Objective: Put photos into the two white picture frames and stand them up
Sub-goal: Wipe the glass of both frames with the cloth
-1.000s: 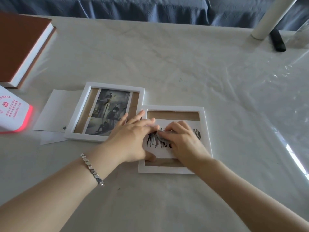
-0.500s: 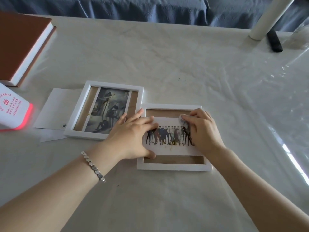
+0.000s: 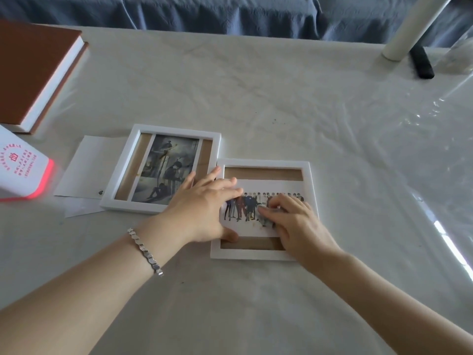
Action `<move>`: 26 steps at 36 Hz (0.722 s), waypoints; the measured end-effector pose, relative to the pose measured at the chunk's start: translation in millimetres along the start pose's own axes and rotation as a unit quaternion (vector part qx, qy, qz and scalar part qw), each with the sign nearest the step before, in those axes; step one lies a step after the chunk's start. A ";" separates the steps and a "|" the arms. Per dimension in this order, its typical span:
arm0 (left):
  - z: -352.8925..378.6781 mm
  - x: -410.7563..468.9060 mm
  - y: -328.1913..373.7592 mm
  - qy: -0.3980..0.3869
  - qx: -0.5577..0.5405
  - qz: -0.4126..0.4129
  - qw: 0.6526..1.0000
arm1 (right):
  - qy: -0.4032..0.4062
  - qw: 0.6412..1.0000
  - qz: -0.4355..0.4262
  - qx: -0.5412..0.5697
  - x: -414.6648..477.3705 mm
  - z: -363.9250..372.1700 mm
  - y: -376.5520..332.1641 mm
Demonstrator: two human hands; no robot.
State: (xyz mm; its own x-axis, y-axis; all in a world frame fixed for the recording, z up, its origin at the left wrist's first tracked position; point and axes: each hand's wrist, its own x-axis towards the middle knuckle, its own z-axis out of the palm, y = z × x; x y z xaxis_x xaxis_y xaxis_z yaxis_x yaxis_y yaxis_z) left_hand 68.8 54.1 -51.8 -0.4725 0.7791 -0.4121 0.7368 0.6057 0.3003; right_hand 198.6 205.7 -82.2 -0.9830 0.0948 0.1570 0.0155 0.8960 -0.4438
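Two hands of ours lie flat on the nearer white frame (image 3: 263, 255), which rests on its back on the pale covered table (image 3: 256, 98). Our left hand (image 3: 202, 206), a silver bracelet (image 3: 144, 248) on its wrist, has its fingers straight and only slightly spread; they press the left end of the group photo (image 3: 245, 207), and the thumb touches its near left corner. Our right hand (image 3: 294, 221) has its fingers curled over a small grey wad (image 3: 265, 215) and holds it against the photo's middle; what the wad is we cannot tell. That photo lies inside the frame's opening, with a strip of brown backing bare on its far side and on its near side.

Just to the far left, corner almost touching, lies the second white frame (image 3: 176, 130), also flat. It holds a dark upright photo (image 3: 169, 167) with brown backing showing on either side. White paper sheets (image 3: 76, 170) poke out from under its left edge.

Farther left sits a white box with red print (image 3: 18, 170), and beyond it a brown book (image 3: 33, 67). At the far right a white pole (image 3: 409, 29) stands beside a black object (image 3: 421, 62). Blue cloth (image 3: 230, 14) runs along the far edge.
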 end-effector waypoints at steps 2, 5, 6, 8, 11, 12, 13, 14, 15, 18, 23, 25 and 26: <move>0.2 -0.1 0.5 0.000 0.005 0.000 1.000 | 0.028 0.998 0.052 0.008 1.3 -6.9 15.2; 0.6 -0.4 0.9 0.001 0.011 0.001 1.000 | 0.088 0.989 0.119 0.001 1.4 -5.5 25.6; 0.6 -0.5 1.0 0.000 0.011 0.000 1.000 | 0.091 0.990 0.108 -0.002 0.0 -1.3 20.5; 0.0 -1.0 1.4 -0.004 0.006 -0.002 1.000 | 0.049 0.997 0.059 0.005 -4.9 5.4 4.2; -0.3 -1.5 1.3 -0.004 0.002 -0.004 1.000 | 0.005 1.000 0.009 0.002 -5.9 0.3 2.2; -0.4 -1.8 1.5 -0.003 0.003 -0.003 1.000 | 0.015 0.999 0.029 0.005 -3.8 -4.7 8.2; -0.1 -1.9 1.5 -0.001 0.004 -0.001 1.000 | 0.037 0.997 0.062 0.002 -1.6 -9.5 15.0; 0.1 -2.1 1.5 0.000 0.005 0.000 1.000 | 0.055 0.994 0.097 -0.006 -0.4 -12.3 21.0; 0.3 -2.1 1.4 0.001 0.005 0.000 1.000 | 0.068 0.990 0.121 -0.017 0.1 -12.3 23.3; 0.0 -2.1 1.7 -0.001 0.000 -0.003 1.000 | 0.071 0.992 0.101 -0.039 -4.8 -1.0 12.2; 0.0 -2.0 1.8 -0.004 0.000 -0.002 1.000 | 0.024 0.999 0.026 -0.033 -9.5 -7.3 13.7; 0.6 -2.0 1.2 -0.002 0.003 -0.001 1.000 | 0.052 0.995 0.076 -0.030 -8.0 -11.6 26.1; 0.8 -1.9 1.1 -0.002 0.004 -0.001 1.000 | 0.068 0.992 0.099 -0.029 -8.5 -10.8 27.6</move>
State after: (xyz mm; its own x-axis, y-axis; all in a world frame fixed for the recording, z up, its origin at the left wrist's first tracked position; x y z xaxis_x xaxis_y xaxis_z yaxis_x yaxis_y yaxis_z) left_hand 70.9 53.1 -51.4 -0.4714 0.7775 -0.4163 0.7404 0.6053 0.2923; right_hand 209.4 234.3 -86.3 -0.9265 0.3246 0.1906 0.2195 0.8772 -0.4270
